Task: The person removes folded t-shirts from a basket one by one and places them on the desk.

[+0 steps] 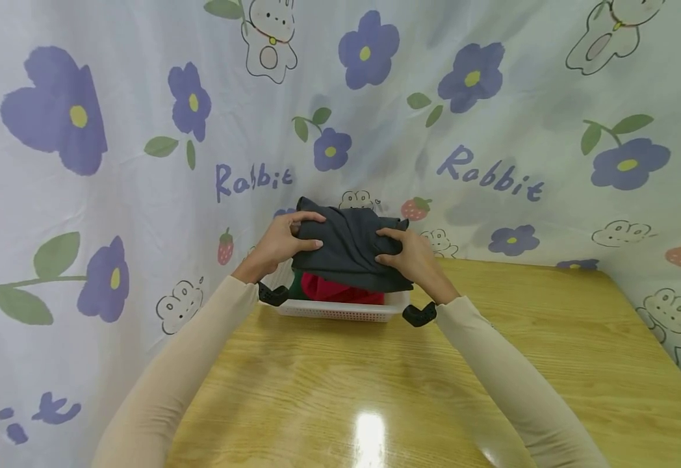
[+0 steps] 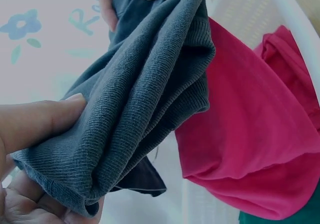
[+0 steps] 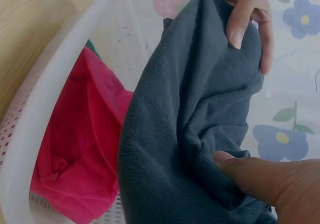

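A dark grey-blue folded cloth garment [image 1: 349,244] hangs between both hands, over a white plastic basket [image 1: 334,311]. At its left end my left hand [image 1: 279,244] pinches the fabric, thumb on the near side and fingers behind. My right hand [image 1: 411,260] grips the other end the same way. In the left wrist view the garment's ribbed edge [image 2: 135,89] shows several layers. Below, a red cloth [image 1: 340,290] lies in the basket, with a dark green cloth [image 1: 296,286] beside it at the left. The right wrist view shows the red cloth [image 3: 82,144] just inside the rim.
The basket stands on a wood-grain table [image 1: 317,383] against a white curtain [image 1: 387,130] printed with flowers and rabbits. Black wrist mounts [image 1: 419,315] sit at both cuffs, close to the basket's front rim.
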### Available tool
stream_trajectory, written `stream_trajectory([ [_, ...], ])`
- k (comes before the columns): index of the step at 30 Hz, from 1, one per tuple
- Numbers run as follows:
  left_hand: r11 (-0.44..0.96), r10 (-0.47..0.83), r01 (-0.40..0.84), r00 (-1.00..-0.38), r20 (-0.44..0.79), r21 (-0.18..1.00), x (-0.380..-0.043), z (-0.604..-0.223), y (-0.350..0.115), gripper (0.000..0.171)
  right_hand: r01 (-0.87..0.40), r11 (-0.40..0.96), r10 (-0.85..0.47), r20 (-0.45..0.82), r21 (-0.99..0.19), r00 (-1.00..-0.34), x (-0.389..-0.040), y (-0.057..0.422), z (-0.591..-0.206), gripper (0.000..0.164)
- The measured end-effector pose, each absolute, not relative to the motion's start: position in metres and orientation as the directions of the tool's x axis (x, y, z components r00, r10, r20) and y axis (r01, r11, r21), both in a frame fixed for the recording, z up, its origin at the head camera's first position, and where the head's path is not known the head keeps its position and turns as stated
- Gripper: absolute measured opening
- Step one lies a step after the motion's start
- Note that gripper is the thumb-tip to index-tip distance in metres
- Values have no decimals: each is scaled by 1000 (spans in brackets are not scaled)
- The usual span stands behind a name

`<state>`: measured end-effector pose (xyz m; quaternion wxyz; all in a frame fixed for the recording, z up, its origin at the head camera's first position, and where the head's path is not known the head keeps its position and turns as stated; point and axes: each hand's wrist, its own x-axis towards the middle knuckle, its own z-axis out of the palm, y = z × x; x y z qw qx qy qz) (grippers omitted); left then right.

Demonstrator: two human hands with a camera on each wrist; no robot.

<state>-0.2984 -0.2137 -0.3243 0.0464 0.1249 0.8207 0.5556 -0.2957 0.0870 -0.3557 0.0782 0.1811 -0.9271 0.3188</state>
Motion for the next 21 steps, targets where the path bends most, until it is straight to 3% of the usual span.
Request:
stream_trajectory([
  [10, 360, 217, 175, -971, 100, 916, -298, -320, -214, 45, -402, 708, -257, 318, -581, -912, -292, 87, -351, 54],
  [21, 362, 239, 206, -963, 123, 909, -295, -317, -210, 44, -348, 643, -279, 214, -682, -936, -292, 96, -352, 56],
])
